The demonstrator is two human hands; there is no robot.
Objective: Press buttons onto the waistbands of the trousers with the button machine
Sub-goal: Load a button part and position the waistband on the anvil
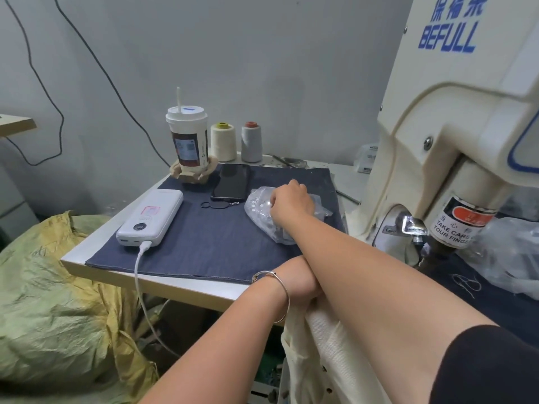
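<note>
no button is going on yet, by the look of it: the right hand point(287, 201) reaches into the bag of buttons point(264, 212) mid-table, fingers curled, grip unclear. the left hand point(303, 282) is hidden under the right arm, at the cream trousers point(326, 345) on the near edge. the button machine point(455, 158) stands at the right edge. grey wall behind; phone point(232, 182) and cup point(188, 138) near the far corner.

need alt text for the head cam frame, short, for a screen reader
A person's right hand reaches across the left forearm into a clear plastic bag of buttons on a dark blue cloth. The cream button machine stands at right; the left hand, mostly hidden, rests on cream trousers.
</note>
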